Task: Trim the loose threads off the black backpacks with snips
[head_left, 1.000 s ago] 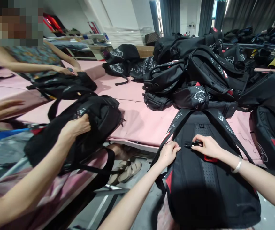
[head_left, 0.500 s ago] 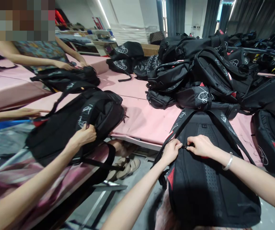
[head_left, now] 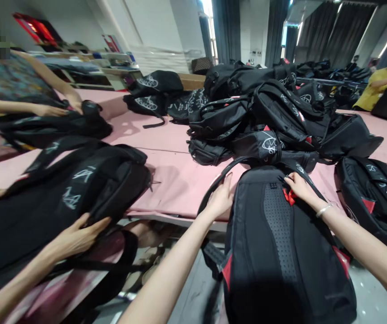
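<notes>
A black backpack [head_left: 247, 216] stands upright before me, its padded back panel facing me and red patches low on its sides. My left hand [head_left: 220, 198] lies along the pack's upper left edge, by a shoulder strap [head_left: 213, 184], with its fingers stretched out. At the upper right of the panel, my right hand [head_left: 299, 186] is closed in a pinch. A small red item [head_left: 290, 196] shows just under those fingers against the panel; its exact kind is unclear. A bracelet sits on my right wrist.
A pink-covered table [head_left: 176, 184] carries a heap of black backpacks [head_left: 281, 108]. Another backpack [head_left: 371, 202] lies at right. On the left, a co-worker's hand [head_left: 75, 240] touches a black backpack [head_left: 45, 211]; a person opposite handles another bag. A person in yellow stands far right.
My hands have moved apart and upward from their meeting point on the panel. The left fingers have opened along the edge. The red item shows more clearly. The view has turned right.
</notes>
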Demonstrator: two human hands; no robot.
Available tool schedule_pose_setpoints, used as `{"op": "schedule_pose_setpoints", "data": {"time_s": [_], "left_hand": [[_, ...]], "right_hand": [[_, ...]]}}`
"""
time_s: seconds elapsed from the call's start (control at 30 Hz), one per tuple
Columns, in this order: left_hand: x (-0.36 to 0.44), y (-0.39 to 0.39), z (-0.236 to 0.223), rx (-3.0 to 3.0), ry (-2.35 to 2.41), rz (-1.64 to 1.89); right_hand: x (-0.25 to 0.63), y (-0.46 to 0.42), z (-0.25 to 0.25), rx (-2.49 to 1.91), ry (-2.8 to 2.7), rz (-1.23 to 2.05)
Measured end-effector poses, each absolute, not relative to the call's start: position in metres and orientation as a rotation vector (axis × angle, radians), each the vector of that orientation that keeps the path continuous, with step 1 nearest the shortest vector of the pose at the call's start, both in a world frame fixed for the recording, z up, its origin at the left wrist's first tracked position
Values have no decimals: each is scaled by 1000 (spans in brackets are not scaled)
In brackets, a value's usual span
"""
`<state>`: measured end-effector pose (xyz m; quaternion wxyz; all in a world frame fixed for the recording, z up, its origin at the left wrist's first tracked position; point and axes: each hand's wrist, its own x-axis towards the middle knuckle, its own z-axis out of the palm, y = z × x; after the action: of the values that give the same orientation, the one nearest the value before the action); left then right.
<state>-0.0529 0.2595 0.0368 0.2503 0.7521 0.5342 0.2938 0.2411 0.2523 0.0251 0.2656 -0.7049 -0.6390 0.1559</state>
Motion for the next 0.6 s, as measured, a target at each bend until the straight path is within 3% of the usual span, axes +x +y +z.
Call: {"op": "schedule_pose_setpoints", "data": {"time_s": [0.13,0.3,0.6], "left_hand": [[2,281,36,2344,1316,527],[56,309,21,2432,1386,450],[61,281,34,2585,1307,381]], "right_hand": [[259,274,32,-1901,-1748,324],[260,288,37,-1837,-1853,361],[267,273,51,-1603,-1958,553]]}}
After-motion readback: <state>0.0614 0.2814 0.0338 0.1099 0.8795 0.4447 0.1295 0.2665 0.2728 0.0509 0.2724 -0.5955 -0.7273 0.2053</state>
